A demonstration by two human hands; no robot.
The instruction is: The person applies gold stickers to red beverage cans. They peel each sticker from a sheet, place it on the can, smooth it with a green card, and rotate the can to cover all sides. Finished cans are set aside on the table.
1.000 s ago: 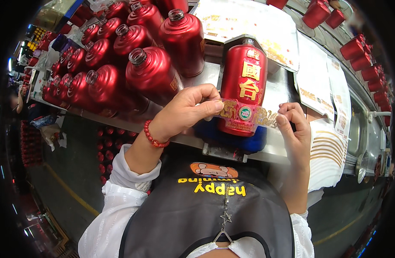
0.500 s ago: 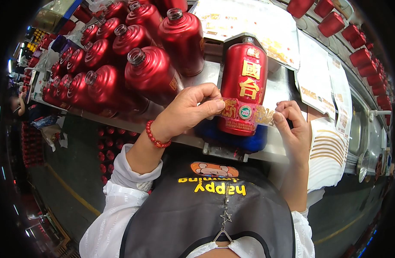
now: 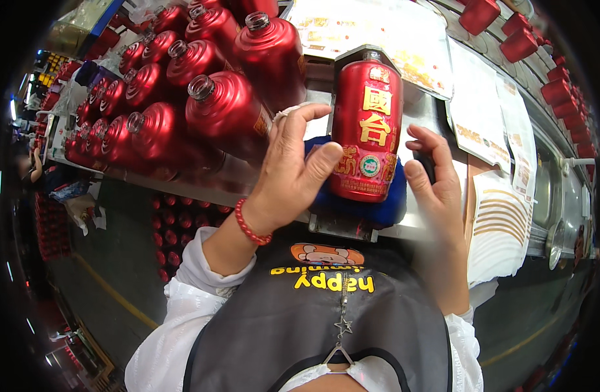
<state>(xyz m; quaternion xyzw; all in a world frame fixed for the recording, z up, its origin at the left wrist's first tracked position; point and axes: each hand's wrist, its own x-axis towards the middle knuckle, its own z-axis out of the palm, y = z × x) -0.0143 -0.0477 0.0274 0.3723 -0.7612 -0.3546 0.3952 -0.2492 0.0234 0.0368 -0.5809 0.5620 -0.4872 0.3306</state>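
Observation:
A red bottle (image 3: 381,114) with raised gold characters lies on its back in a dark holder over a blue cloth pad (image 3: 394,208), its neck pointing away from me. A patterned gold-and-red label band (image 3: 347,163) with a green-and-white round mark runs across its lower part. My left hand (image 3: 296,163) is open at the bottle's left side, thumb at the band's left end and fingers apart. White wrapping shows on one finger. To the bottle's right, my right hand (image 3: 437,179) is open and apart from it, fingers curved. A dark object, too hidden to name, shows behind that hand.
Several red bottles (image 3: 225,108) stand close together on the left of the table. Label sheets (image 3: 368,29) lie beyond the holder, with more sheets (image 3: 479,124) and a sheet of curved gold strips (image 3: 505,215) at right. Red caps or cups (image 3: 518,46) line the far right.
The band's right end, held out by my right hand before, now lies against the bottle. Both hands have opened; the left one has shifted off the band's front toward the bottle's side.

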